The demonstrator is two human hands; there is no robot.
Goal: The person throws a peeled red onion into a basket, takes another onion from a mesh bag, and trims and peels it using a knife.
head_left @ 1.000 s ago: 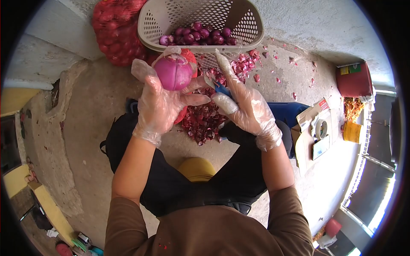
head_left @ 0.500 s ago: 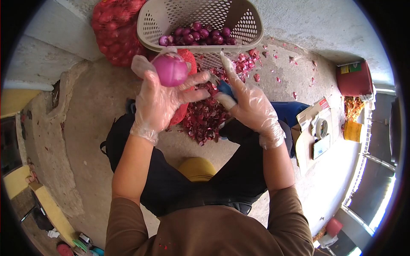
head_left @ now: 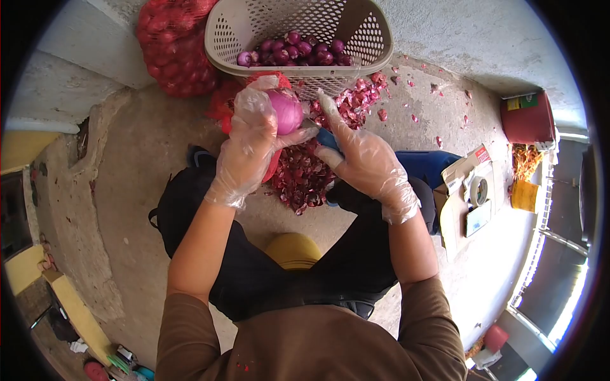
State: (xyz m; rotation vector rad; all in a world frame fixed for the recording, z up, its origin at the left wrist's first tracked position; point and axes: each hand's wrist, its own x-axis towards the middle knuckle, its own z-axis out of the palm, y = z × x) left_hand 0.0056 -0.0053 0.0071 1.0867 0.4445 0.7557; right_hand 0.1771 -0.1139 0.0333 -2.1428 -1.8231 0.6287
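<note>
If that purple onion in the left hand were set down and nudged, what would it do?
The onion would probably roll, being rounded. Its smooth, glossy surface may slip against the thin plastic glove on the left hand. It is likely firm: no dent shows.

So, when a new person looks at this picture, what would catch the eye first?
Probably the shiny purple onion in the gloved left hand, above mid-picture, comes first. Then the heap of red skins on the floor at the centre and the perforated basket of onions at the top stand out.
</note>
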